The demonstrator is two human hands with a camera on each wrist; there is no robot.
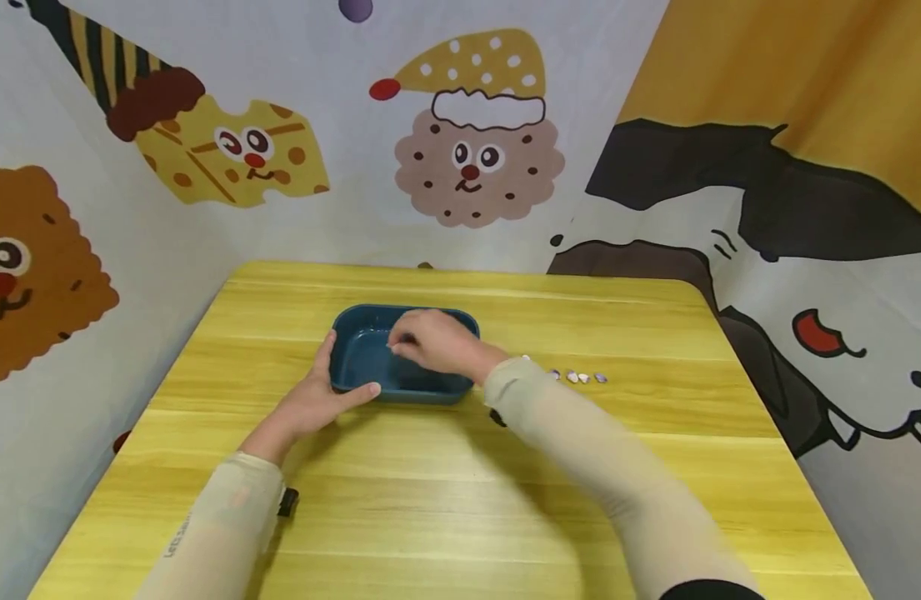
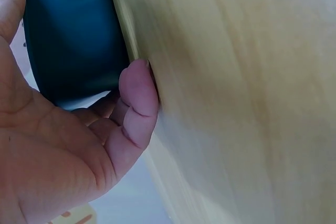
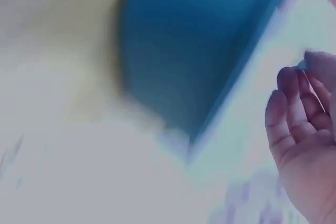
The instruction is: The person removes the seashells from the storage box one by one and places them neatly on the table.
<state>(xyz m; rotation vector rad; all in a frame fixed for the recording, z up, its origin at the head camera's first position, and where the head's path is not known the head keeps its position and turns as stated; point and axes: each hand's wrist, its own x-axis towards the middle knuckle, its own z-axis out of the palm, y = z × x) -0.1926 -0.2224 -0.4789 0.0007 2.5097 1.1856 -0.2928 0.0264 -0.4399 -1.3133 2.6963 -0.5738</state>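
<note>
A dark blue rectangular container [image 1: 407, 397] stands on the table, its inside facing up. My left hand [image 1: 313, 398] grips its left end, with the thumb along the near rim; in the left wrist view the fingers of that hand [image 2: 58, 145] bend round the container [image 2: 73, 30]. Over the container's right half is my right hand [image 1: 439, 340], fingers curled. In the right wrist view, thumb and fingertips of this hand [image 3: 310, 135] pinch a tiny pale piece [image 3: 301, 65], mostly hidden, above the blurred container [image 3: 194, 40].
Several small purple-and-white pieces [image 1: 573, 377], shell-like, lie in a loose row on the wooden table [image 1: 430, 500], right of the container. Part of the row hides behind the right forearm. A cartoon-printed cloth [image 1: 280, 233] hangs behind the table.
</note>
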